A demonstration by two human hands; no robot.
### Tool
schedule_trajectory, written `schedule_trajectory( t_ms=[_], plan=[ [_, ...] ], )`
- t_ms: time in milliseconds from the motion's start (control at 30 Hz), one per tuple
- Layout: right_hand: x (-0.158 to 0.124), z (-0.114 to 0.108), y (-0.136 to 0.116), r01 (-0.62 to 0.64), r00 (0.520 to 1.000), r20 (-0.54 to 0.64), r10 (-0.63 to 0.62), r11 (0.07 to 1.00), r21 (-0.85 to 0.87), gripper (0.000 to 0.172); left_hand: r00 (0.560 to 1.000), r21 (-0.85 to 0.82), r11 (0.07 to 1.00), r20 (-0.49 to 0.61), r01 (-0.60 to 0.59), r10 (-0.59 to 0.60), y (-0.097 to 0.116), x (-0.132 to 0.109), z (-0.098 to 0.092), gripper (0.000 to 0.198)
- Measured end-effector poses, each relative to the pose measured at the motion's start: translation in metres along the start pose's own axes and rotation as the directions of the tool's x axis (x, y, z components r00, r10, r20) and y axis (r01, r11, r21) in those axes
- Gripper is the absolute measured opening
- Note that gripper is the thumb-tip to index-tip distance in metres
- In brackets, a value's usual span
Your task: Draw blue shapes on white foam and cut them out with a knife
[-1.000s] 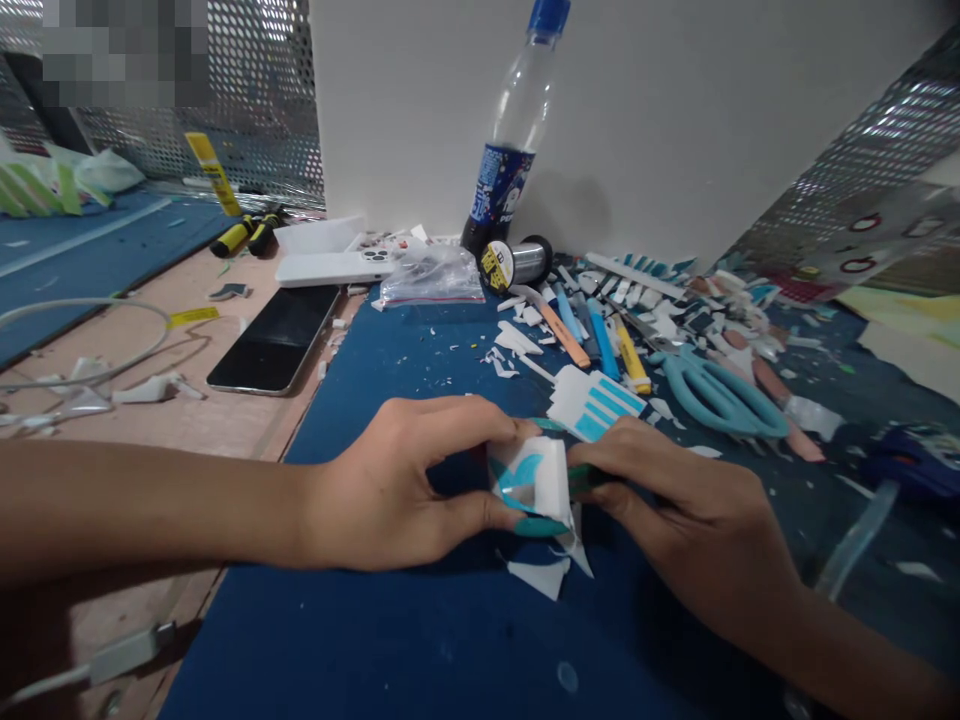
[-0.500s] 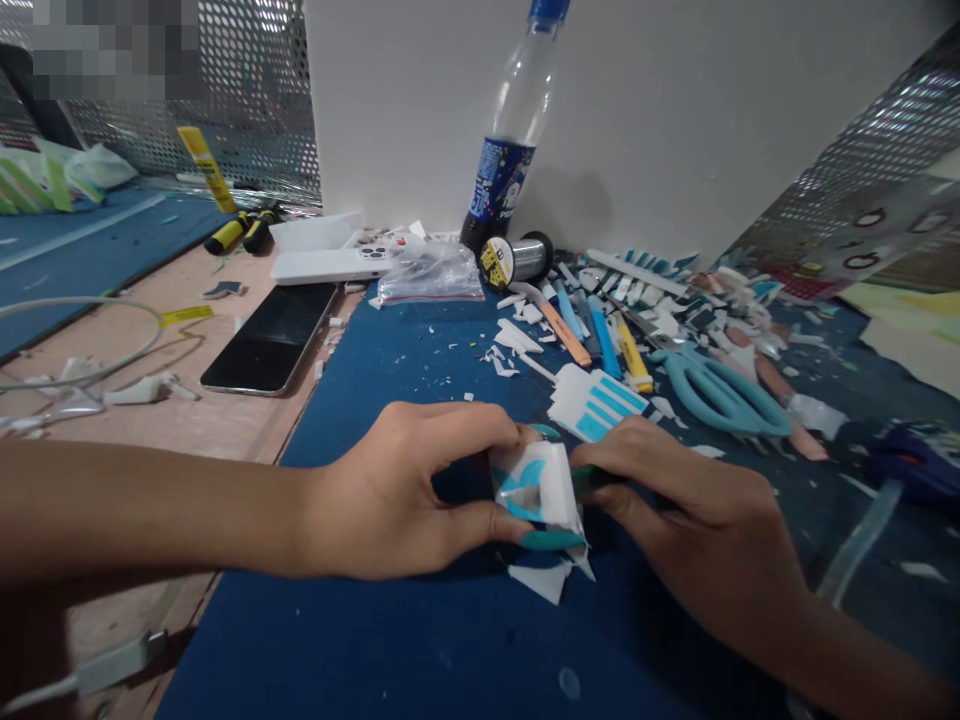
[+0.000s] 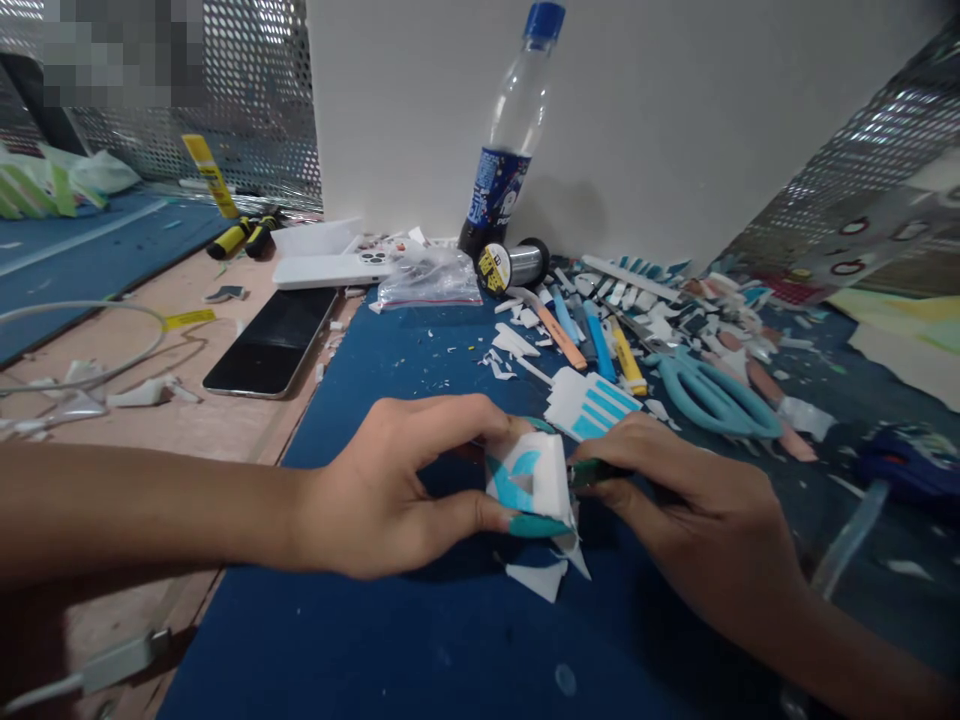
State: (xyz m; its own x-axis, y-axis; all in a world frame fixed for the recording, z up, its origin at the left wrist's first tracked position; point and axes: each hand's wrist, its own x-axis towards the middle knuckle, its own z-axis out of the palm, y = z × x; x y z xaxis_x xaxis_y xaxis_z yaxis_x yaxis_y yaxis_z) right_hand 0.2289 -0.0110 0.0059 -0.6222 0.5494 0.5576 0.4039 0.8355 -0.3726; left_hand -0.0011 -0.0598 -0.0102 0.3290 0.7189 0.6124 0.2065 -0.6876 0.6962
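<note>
My left hand [image 3: 420, 490], with long teal nails, pinches a small white foam-like piece [image 3: 551, 478] bearing a blue shape. The piece is held just above the blue mat [image 3: 360, 640], and a torn strip hangs from its lower edge. At its right side, my right hand [image 3: 675, 510] is closed with thumb and index together. A dark green tip shows there; whether it is a nail or a tool I cannot tell. Below lies a loose white scrap [image 3: 536, 578]. Behind the hands rests a white piece with blue stripes [image 3: 592, 402].
Light blue scissors [image 3: 712, 395], cutter knives [image 3: 598, 340] and many scraps lie at the right. A cola bottle [image 3: 502, 170], a wire spool [image 3: 514, 265] and a plastic bag [image 3: 427, 278] stand or lie at the back. A phone [image 3: 271, 345] lies at the left.
The view has shifted slightly. The held piece has turned a little, and the right fingertips have moved slightly against its right side. Both hands keep their grip.
</note>
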Motion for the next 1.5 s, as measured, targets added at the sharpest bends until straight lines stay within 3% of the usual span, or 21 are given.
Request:
schedule_trajectory(
  t_ms=[400, 700, 1500],
  plan=[
    [-0.0033, 0.0021, 0.0033, 0.001, 1.000, -0.009, -0.001, 0.999, -0.047, 0.018, 1.000, 0.059, 0.998, -0.008, 0.009, -0.008, -0.0008, 0.0016, 0.0029, 0.021],
    [-0.0003, 0.0045, 0.0000, -0.009, 1.000, -0.009, 0.009, 0.999, -0.043, 0.019, 0.998, 0.118, 0.992, -0.010, -0.053, 0.055, -0.0007, 0.0015, 0.0048, 0.020],
    [0.0003, 0.0033, -0.0008, -0.038, 0.999, 0.010, 0.038, 0.999, -0.025, 0.020, 0.999, 0.088, 0.995, 0.027, -0.038, 0.035, 0.0022, 0.0022, 0.0039, 0.021]
  ],
)
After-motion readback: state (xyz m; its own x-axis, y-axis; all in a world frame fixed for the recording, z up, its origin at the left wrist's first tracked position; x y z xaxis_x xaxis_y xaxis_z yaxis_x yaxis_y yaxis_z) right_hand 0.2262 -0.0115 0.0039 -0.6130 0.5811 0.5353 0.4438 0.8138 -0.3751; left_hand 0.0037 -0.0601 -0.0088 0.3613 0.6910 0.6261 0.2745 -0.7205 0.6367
